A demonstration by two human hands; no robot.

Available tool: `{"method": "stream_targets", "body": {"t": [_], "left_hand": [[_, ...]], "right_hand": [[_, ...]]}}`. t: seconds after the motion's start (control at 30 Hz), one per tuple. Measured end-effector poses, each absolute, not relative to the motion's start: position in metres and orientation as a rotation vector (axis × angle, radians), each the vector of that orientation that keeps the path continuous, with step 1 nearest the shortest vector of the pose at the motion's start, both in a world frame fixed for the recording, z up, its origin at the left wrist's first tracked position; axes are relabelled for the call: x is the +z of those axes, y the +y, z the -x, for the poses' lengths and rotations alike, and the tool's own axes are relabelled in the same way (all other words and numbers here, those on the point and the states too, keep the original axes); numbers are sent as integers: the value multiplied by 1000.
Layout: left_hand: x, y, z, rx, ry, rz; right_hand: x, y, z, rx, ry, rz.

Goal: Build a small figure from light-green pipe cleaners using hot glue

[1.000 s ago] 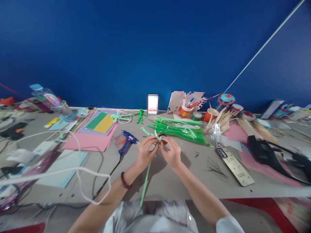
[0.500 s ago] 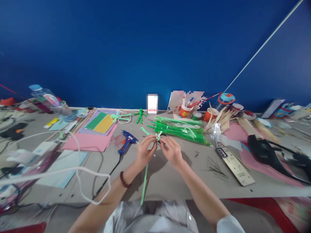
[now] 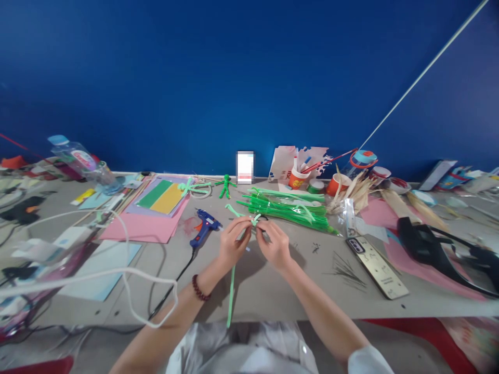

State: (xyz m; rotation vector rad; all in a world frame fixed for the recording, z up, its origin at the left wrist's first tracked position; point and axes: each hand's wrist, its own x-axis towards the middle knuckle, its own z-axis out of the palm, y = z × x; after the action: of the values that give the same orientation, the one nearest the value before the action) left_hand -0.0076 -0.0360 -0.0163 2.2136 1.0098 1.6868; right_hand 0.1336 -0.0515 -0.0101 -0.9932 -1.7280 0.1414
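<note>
Both of my hands meet over the grey table (image 3: pixel 265 291), pinching a light green pipe cleaner (image 3: pixel 231 291). My left hand (image 3: pixel 233 243), with a dark bead bracelet at the wrist, grips its upper part. My right hand (image 3: pixel 274 244) pinches the twisted top end beside it. The long tail of the pipe cleaner hangs down toward my lap. Just beyond my hands lies a pile of green pipe cleaners (image 3: pixel 290 208). A small green pipe-cleaner figure (image 3: pixel 225 185) stands farther back.
A blue glue gun (image 3: pixel 205 226) with a black cord lies left of my hands. Coloured paper sheets (image 3: pixel 150 215) and a white cable (image 3: pixel 128 275) fill the left side. A phone (image 3: pixel 376 266), black glasses-like gear (image 3: pixel 429 249), orange cups (image 3: pixel 298 179) and dried husks (image 3: pixel 353 195) sit to the right.
My fingers have shifted slightly on the twisted top of the pipe cleaner. Its hanging tail swung a little. Nothing else has moved.
</note>
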Motion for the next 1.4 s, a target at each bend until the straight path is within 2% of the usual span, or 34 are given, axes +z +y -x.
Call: {"method": "stream_targets", "body": {"t": [0.27,0.5,0.8,0.97,1.17,1.3,1.4], "left_hand": [[-17,-35,7,1655,1083,-2207],[-16,-34,8,1673,1088,-2188],[-18,-33,4,1559,1029,-1985],[-15,-31,1,1383,946,-1524],[-12,-27,1,1261,880,-1059],[-14,-25,3,1262,921,-1003],[-15,-24,5,1237,927,-1043]], "right_hand": [[-2,-49,-137,478,-1454,1057],[-2,-38,-141,1013,-1323,888],[-4,-37,-143,983,-1270,1011],[-6,-38,-143,943,-1247,1082],[-4,-37,-142,1237,-1022,959],[-2,-38,-140,1427,-939,954],[-2,-39,-140,1439,-974,972]]}}
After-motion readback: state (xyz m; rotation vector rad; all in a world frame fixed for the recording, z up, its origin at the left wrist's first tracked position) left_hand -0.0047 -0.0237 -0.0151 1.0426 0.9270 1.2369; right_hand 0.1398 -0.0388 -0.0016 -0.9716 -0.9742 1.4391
